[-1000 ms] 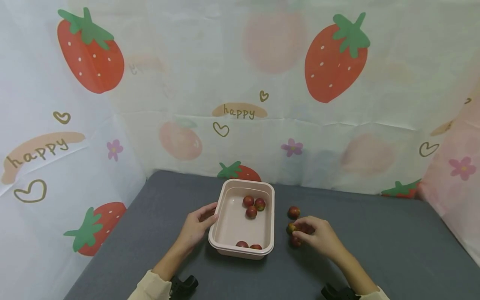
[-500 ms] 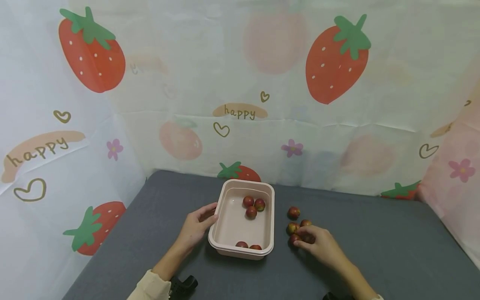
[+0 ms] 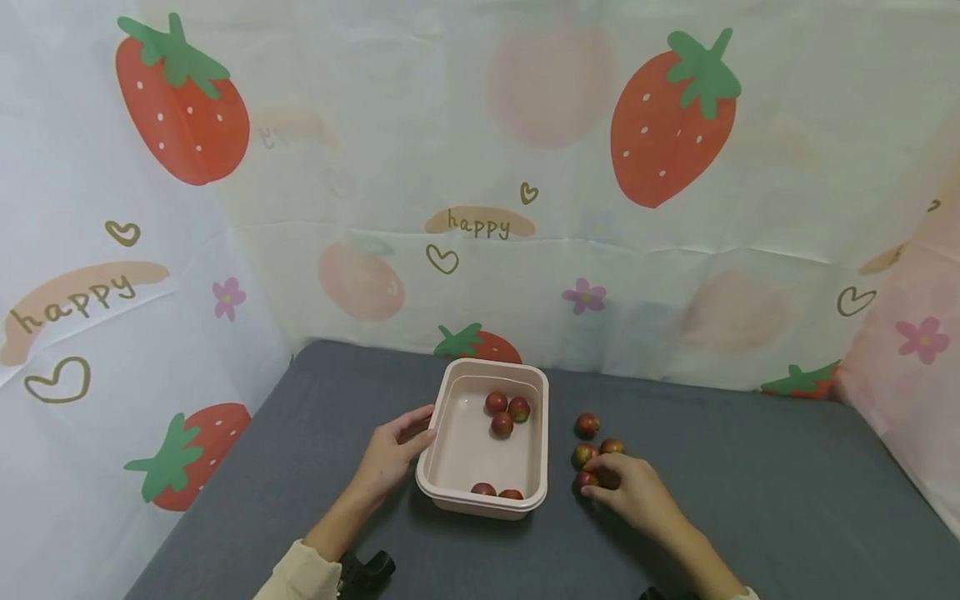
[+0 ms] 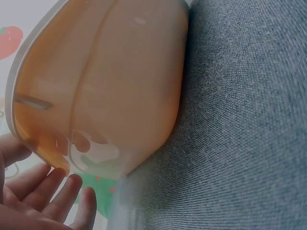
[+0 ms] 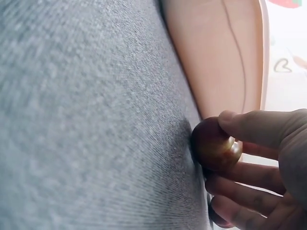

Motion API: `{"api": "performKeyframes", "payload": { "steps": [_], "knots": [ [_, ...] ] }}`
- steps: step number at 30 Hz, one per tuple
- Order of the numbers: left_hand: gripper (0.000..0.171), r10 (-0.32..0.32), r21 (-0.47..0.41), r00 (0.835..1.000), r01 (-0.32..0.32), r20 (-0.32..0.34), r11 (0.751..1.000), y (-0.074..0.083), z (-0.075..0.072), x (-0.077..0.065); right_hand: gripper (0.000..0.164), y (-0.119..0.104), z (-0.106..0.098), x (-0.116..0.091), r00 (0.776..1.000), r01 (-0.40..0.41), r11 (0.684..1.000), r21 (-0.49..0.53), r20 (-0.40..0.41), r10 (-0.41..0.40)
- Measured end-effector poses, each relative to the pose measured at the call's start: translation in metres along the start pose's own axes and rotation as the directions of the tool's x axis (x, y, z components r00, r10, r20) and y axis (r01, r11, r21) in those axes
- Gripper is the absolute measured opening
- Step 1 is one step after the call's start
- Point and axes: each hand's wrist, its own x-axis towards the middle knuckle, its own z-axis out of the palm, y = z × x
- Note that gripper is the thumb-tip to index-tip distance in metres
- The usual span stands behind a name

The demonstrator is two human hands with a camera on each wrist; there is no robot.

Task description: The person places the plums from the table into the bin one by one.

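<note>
Red fruit [image 5: 214, 147] pinched in the right hand [image 3: 636, 492] lies frame-right of the box [image 3: 472, 454] the relaxed left hand [image 3: 388, 455] touches.

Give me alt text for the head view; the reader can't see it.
A person's right hand pinches a small reddish fruit beside a pale pink box with five more visible inside; the left hand touches the box's left side. Other fruits lie on the grey table, before a strawberry-print cloth.

A rectangular pale-pink plastic box [image 3: 465, 450] containing five round red fruits [image 3: 502, 424] stands left of the right hand [image 3: 636, 493] gripping one fruit [image 3: 586, 481]; beyond the grip, three loose fruits [image 3: 587, 425].
</note>
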Motion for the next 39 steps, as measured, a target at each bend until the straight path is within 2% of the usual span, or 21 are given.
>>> {"api": "performKeyframes", "payload": {
  "steps": [10,19,22,28,31,35,39],
  "knots": [
    [0.044,-0.002,0.010,1.000,0.002,-0.004,1.000,0.003,0.000,-0.002,0.020,0.000,0.001,-0.002,1.000,0.014,1.000,0.010,-0.027,-0.014],
    [0.044,-0.009,0.003,1.000,0.009,-0.009,1.000,0.002,0.001,0.000,0.021,0.002,0.004,-0.002,0.996,0.070,0.996,0.059,-0.050,-0.068],
    [0.044,-0.007,-0.004,1.000,0.007,-0.008,1.000,0.000,0.001,0.001,0.022,0.003,0.004,-0.001,0.996,0.079,0.992,0.096,-0.035,-0.076],
    [0.043,-0.002,0.006,1.000,0.002,-0.006,1.000,-0.001,0.001,0.002,0.023,0.006,-0.002,-0.001,0.999,0.034,0.973,0.230,0.030,-0.042],
    [0.044,-0.003,0.006,1.000,0.003,-0.004,1.000,0.000,0.001,0.001,0.024,0.005,-0.009,0.001,0.999,-0.007,0.965,0.262,0.039,-0.003],
    [0.043,-0.010,-0.006,1.000,0.010,-0.006,1.000,0.000,0.000,0.001,0.024,0.002,-0.019,0.003,0.998,-0.052,0.961,0.271,0.040,0.043],
    [0.043,-0.014,-0.005,1.000,0.014,-0.006,1.000,0.000,0.000,0.000,0.024,0.000,-0.027,0.006,0.999,-0.042,0.969,0.244,0.015,0.039]
  ]
}}
